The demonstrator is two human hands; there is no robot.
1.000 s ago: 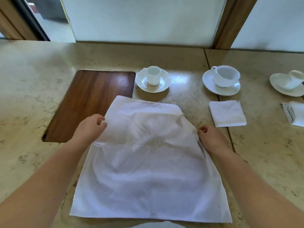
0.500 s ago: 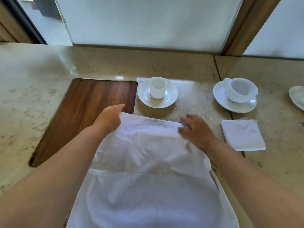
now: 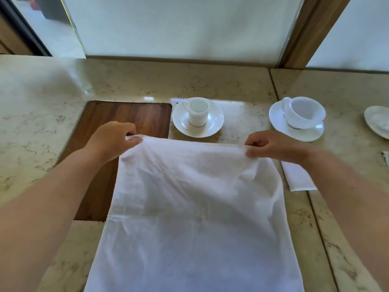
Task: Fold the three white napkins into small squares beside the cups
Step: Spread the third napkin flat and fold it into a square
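Note:
A large white napkin (image 3: pixel 193 207) lies spread over the marble counter in front of me, its far edge lifted. My left hand (image 3: pixel 111 138) pinches the far left corner. My right hand (image 3: pixel 271 146) pinches the far right corner. Behind the napkin stands a small white cup (image 3: pixel 198 111) on a saucer (image 3: pixel 216 121). A wider white cup (image 3: pixel 305 111) on its own saucer (image 3: pixel 277 121) stands to the right. A folded white napkin (image 3: pixel 299 178) lies below that cup, partly hidden by my right forearm.
A dark wooden inlay (image 3: pixel 126 119) sits in the counter at the left, partly under the napkin. A third saucer (image 3: pixel 376 121) is cut off at the right edge. A window and a wooden post (image 3: pixel 311 30) rise behind the counter.
Both hands moved from the napkin's sides up to its far edge and closed on its corners. The far edge has risen off the counter.

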